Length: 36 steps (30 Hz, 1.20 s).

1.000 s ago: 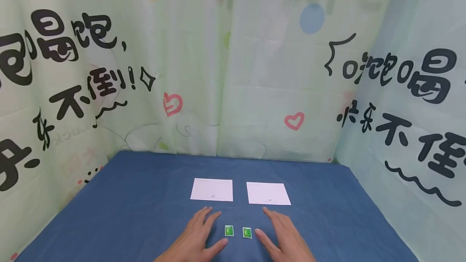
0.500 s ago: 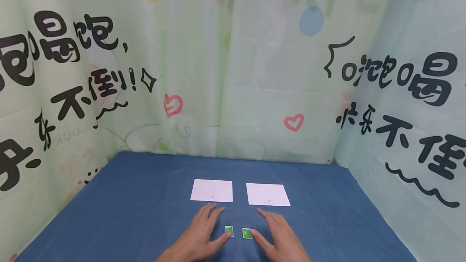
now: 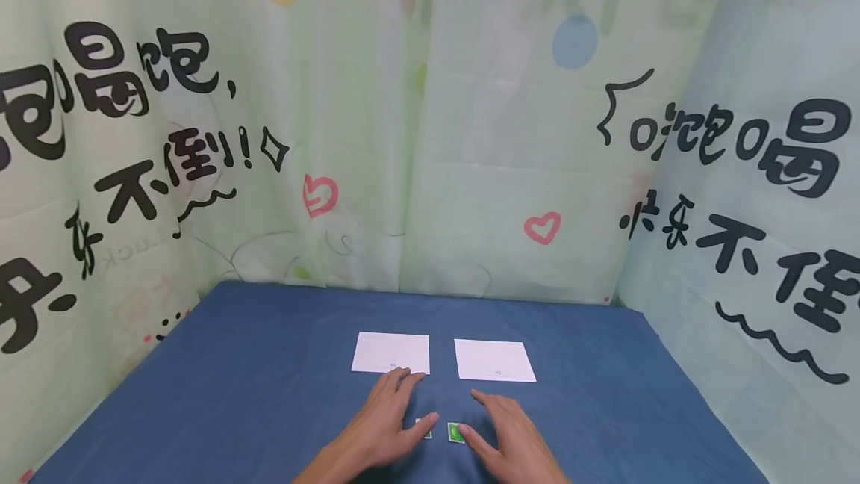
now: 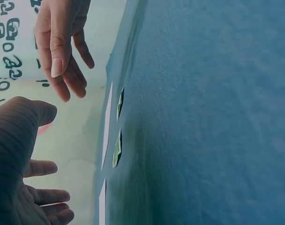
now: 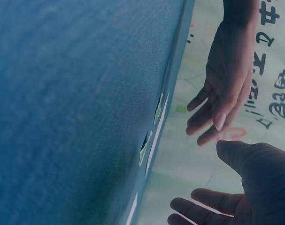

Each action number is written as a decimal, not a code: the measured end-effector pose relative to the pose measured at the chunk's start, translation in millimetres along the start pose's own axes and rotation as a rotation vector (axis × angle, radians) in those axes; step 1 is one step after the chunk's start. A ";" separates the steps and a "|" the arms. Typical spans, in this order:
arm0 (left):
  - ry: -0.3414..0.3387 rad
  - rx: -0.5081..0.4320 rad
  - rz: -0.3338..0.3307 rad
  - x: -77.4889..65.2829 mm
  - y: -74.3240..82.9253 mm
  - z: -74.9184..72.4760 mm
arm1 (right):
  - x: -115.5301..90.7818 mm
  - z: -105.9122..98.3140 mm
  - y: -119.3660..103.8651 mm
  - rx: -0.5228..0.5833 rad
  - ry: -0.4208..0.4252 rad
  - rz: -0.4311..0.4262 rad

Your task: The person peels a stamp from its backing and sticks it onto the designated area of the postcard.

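Note:
Two small green stamps with white borders lie side by side on the blue cloth. In the head view my left hand (image 3: 390, 418) hovers with fingers spread, its thumb overlapping the left stamp (image 3: 428, 435). My right hand (image 3: 516, 435), fingers extended, is over the cloth with its thumb tip at the edge of the right stamp (image 3: 454, 432). Both hands are raised off the cloth in the wrist views and hold nothing. The right stamp (image 5: 144, 149) looks slightly curled there. Beyond the hands lie a left white card (image 3: 390, 349) and a right white card (image 3: 496, 359), each with tiny print.
Blue cloth (image 3: 282, 364) covers the table and reaches back to a pale green curtain (image 3: 470, 245). Side curtains with large black lettering (image 3: 128, 189) stand along the left and right edges.
My left hand has moved forward and right, so its thumb covers part of the left stamp and its fingertips reach the left card's near edge. My right hand has shifted slightly left.

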<state>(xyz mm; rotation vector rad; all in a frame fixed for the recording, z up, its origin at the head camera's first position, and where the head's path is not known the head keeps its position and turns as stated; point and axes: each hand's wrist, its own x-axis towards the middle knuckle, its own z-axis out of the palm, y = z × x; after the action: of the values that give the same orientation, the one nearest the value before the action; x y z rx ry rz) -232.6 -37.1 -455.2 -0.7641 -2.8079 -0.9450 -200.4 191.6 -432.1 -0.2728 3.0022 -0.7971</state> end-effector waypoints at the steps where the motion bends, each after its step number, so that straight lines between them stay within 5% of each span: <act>1: 0.002 -0.002 0.004 1.8 0.0 0.5 | 0.9 0.1 0.3 0.008 -0.006 0.001; 19: 0.033 0.011 0.045 19.0 3.9 6.5 | 2.9 6.1 -1.0 0.120 -0.060 -0.040; 36: 0.048 0.041 0.104 38.9 9.2 11.4 | 3.2 9.7 4.4 0.059 0.009 -0.168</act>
<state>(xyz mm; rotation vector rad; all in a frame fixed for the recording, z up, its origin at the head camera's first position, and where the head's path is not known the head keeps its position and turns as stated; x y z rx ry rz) -261.1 -7.3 -450.5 -0.8605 -2.7080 -0.8742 -203.6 190.1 -442.6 -0.5263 2.9878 -0.9002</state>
